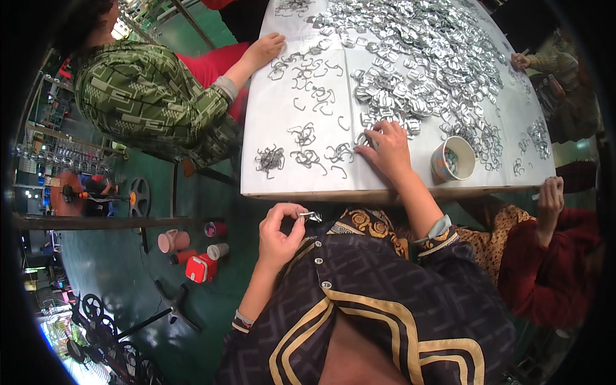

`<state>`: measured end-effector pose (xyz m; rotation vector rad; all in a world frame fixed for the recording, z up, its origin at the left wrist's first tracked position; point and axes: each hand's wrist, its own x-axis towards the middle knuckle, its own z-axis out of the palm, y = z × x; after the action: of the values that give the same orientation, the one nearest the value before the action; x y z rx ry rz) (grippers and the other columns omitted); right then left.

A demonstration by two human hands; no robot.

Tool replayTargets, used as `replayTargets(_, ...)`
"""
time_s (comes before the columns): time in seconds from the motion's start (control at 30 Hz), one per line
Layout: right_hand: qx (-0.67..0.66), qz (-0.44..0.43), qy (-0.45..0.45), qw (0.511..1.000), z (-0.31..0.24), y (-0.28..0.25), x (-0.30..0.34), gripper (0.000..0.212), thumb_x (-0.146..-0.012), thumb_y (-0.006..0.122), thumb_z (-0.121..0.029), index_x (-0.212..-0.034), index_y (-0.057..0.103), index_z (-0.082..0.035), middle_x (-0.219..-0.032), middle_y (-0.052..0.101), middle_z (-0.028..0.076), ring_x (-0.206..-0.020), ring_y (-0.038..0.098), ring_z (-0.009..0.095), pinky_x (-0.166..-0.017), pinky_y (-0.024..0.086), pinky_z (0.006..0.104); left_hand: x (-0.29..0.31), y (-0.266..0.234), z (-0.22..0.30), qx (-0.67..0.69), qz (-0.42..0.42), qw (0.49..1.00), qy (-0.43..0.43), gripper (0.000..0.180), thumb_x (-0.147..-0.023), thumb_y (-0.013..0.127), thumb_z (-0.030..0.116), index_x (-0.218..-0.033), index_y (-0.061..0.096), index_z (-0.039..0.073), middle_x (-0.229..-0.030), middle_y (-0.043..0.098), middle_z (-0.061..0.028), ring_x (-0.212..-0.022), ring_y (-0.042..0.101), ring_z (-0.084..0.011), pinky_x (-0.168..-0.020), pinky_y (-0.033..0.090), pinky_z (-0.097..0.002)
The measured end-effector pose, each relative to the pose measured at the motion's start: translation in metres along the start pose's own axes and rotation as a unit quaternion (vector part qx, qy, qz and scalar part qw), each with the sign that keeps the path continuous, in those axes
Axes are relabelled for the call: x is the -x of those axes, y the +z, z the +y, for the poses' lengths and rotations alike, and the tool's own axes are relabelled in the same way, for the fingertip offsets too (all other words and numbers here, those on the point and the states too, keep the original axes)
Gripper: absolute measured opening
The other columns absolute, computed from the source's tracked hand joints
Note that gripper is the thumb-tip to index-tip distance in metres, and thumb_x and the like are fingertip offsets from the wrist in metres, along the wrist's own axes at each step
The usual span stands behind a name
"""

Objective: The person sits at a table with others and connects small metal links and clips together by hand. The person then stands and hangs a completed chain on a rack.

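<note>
My left hand (280, 236) is off the table's near edge, in front of my body. Its thumb and fingertips pinch a small shiny metal piece (312, 216), too small to make out fully. My right hand (389, 153) rests on the white-covered table (292, 181), thumb and forefinger around a small silvery metal piece at the near edge of a big heap of silver metal pieces (410, 70). Thin curved wire hooks (339, 152) lie left of the right hand, scattered and in small clumps. A denser dark clump of hooks (270, 160) sits near the table's left corner.
A paper cup (453, 159) with small things inside stands right of my right hand. A co-worker in a green patterned top (147, 102) sits at left, a hand on the table. Other people's hands show along the right edge. Cups and a red container (201, 268) stand on the floor.
</note>
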<state>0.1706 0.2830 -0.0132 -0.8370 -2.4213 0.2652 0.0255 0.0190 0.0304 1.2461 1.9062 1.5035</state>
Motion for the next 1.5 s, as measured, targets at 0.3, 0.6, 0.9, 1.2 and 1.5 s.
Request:
replayTargets(0.3,0.058,-0.042,-0.044,0.996,-0.014,-0.010,-0.006,0.021,-0.078,0.072,-0.026,-0.083,0.069,-0.006,-0.086,0.057,0.007,-0.092,0.051,0.024,-0.081,0.040,0.0372,-0.002,0.000,0.001,-0.022,-0.011,1.000,0.002,0.010,-0.078,0.061,-0.003,-0.086,0.058,0.000,-0.087,0.068,-0.0085,-0.081,0.063,-0.0180,-0.078,0.049,-0.0305)
replayTargets(0.6,0.001,-0.008,0.050,0.999,-0.006,0.000,-0.009,0.016,-0.081,0.068,-0.008,-0.094,0.063,-0.001,-0.084,0.059,0.009,-0.074,0.059,0.023,-0.070,0.047,0.0371,-0.002,-0.002,0.002,-0.051,-0.016,0.999,0.013,0.013,-0.077,0.063,-0.004,-0.089,0.061,0.001,-0.084,0.066,-0.0075,-0.079,0.062,-0.0167,-0.076,0.049,-0.0294)
replayTargets(0.9,-0.568,-0.167,0.215,0.777,-0.103,-0.033,0.017,0.022,-0.084,0.066,0.002,-0.106,0.064,0.003,-0.083,0.065,0.003,-0.078,0.065,0.010,-0.067,0.052,0.0218,-0.010,0.003,0.009,-0.055,-0.003,0.997,0.060,0.011,-0.075,0.067,-0.001,-0.083,0.061,0.004,-0.083,0.067,-0.0042,-0.078,0.062,-0.0217,-0.076,0.047,-0.0335)
replayTargets(1.2,-0.506,-0.133,0.113,0.845,-0.143,-0.030,0.040,0.019,-0.081,0.068,0.005,-0.099,0.068,0.000,-0.085,0.071,0.009,-0.076,0.069,0.017,-0.070,0.054,0.0274,-0.008,0.000,0.008,-0.104,0.017,0.992,0.063,0.013,-0.073,0.070,0.004,-0.079,0.058,0.003,-0.078,0.063,-0.0083,-0.075,0.060,-0.0285,-0.074,0.044,-0.0376)
replayTargets(1.5,-0.470,-0.096,0.043,0.876,-0.138,-0.028,0.045,0.016,-0.079,0.069,0.005,-0.093,0.069,-0.001,-0.086,0.069,0.011,-0.078,0.068,0.024,-0.069,0.053,0.0318,-0.021,-0.023,-0.005,-0.066,-0.085,0.994,0.016,0.011,-0.077,0.070,0.006,-0.087,0.069,0.001,-0.086,0.070,-0.0106,-0.082,0.067,-0.0264,-0.078,0.050,-0.0352)
